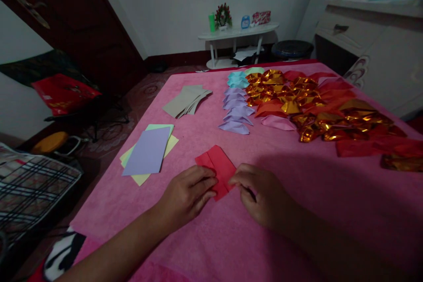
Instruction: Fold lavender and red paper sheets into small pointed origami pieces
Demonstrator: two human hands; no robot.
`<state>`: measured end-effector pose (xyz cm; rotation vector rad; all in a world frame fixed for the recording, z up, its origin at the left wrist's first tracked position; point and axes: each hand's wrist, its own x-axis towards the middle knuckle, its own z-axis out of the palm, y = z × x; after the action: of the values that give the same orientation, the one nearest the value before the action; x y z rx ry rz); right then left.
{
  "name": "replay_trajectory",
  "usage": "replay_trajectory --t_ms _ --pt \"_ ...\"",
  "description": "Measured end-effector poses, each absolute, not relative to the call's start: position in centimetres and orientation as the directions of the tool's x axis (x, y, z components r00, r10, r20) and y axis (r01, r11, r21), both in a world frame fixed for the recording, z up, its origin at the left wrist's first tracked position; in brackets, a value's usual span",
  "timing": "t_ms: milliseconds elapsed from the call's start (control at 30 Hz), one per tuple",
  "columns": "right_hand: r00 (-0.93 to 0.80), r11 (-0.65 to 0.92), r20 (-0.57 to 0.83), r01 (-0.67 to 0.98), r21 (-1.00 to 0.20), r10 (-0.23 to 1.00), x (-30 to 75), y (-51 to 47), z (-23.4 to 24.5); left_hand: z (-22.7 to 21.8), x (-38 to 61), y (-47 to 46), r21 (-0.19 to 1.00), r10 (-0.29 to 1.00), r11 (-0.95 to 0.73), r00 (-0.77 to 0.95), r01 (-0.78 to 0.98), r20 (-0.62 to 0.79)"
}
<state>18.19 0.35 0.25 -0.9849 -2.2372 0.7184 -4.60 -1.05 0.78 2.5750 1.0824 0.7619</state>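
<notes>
A folded sheet of red paper (216,164) lies on the pink cloth in front of me, with a crease or flap line running along it. My left hand (189,191) rests over its left side, fingers together and pressed on the paper. At the right corner, my right hand (259,189) pinches the edge between thumb and forefinger. The fingertips of both hands hide parts of the paper's lower half.
Purple, green and yellow sheets (148,152) are stacked to the left, with greyish sheets (187,100) behind them. Folded purple paper pieces (236,114) form a column beyond my hands. Shiny gold folded pieces (291,92) and red ones spread over the right side of the pink-covered table (198,246).
</notes>
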Motion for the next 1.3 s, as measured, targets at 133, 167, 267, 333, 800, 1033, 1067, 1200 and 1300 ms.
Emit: replay_trajectory --t_ms 133,167,267,333,800,1033,1067,1200,1300 --pt "-0.537 0.561 0.264 0.519 -0.645 0.801 18.0 0.4 0.3 0.6 -5.1 -1.3 0.404 0.685 -0.728 0.607 0.555 0.403" --pt "-0.536 0.556 0.257 0.526 -0.643 0.804 18.0 0.4 0.3 0.6 -5.1 -1.2 0.407 0.677 -0.736 0.609 0.541 0.413" --pt "-0.542 0.548 0.236 0.535 -0.643 0.806 18.0 0.5 0.4 0.6 -5.2 -1.0 0.43 0.644 -0.763 0.627 0.482 0.439" --pt "-0.55 0.545 0.225 0.532 -0.648 0.804 17.9 0.5 0.5 0.7 -5.3 -0.8 0.458 0.631 -0.769 0.642 0.446 0.435" --pt "-0.584 0.547 0.196 0.517 -0.659 0.788 17.9 0.5 0.5 0.1 -4.0 -1.4 0.389 0.63 -0.776 0.586 0.497 0.509" --pt "-0.57 0.536 0.193 0.527 -0.66 0.799 17.9 0.4 0.9 0.6 -3.9 -1.5 0.149 0.587 -0.785 0.645 0.601 0.489" --pt "-0.566 0.531 0.19 0.533 -0.659 0.802 17.9 0.4 0.9 0.8 -3.9 -1.4 0.138 0.589 -0.78 0.643 0.61 0.49" --pt "-0.596 0.561 0.183 0.544 -0.625 0.782 17.9 0.2 0.9 0.9 -3.7 -1.3 0.14 0.606 -0.766 0.631 0.628 0.484" --pt "-0.628 0.59 0.163 0.564 -0.578 0.761 17.8 0.0 1.2 0.8 -3.8 -1.4 0.167 0.613 -0.766 0.626 0.621 0.483"
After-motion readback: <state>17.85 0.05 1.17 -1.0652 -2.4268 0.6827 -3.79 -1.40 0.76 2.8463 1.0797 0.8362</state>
